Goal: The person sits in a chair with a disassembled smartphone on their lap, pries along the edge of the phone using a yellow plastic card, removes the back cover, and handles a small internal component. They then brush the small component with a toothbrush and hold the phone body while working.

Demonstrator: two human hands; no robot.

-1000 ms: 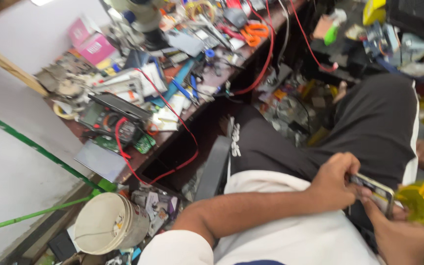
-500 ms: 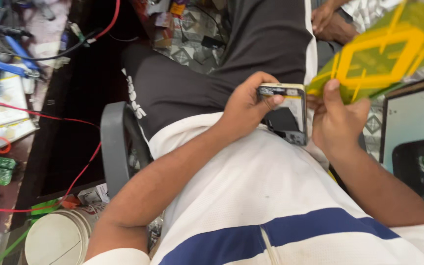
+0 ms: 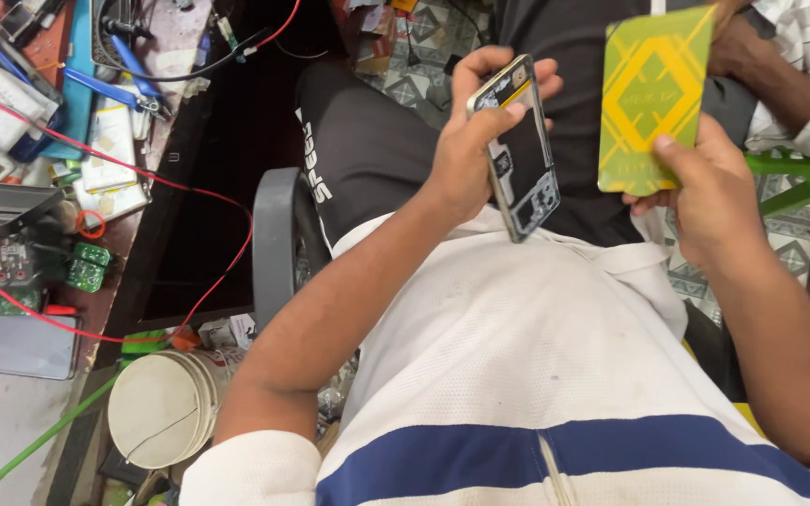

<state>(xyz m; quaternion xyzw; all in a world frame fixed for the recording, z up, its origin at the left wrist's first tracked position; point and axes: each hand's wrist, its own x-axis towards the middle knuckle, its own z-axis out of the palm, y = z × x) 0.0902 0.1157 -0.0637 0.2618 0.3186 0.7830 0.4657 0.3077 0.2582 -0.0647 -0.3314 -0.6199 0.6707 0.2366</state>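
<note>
A: Eyes on the lap. The left hand is wrapped around an opened phone, fingers curled over its top edge and thumb across its exposed insides.

B: And its lie?

A: Long axis runs roughly from twelve o'clock down to six, leaning a touch toward five, with the bare circuitry turned toward the right side.

B: What's the right hand doing?

A: Pinching a flat green-and-yellow packet by its lower edge, thumb in front, the other fingers hidden behind. The packet stands upright, long axis also twelve to six.

B: How do the two sit against each other?

A: The packet is at three o'clock from the phone, near but apart, a clear gap of dark trousers between them. The two long axes run almost parallel.

B: Around them?

A: A cluttered workbench out at nine o'clock with red wires, a white bucket at seven, another person's arm at one o'clock.
</note>
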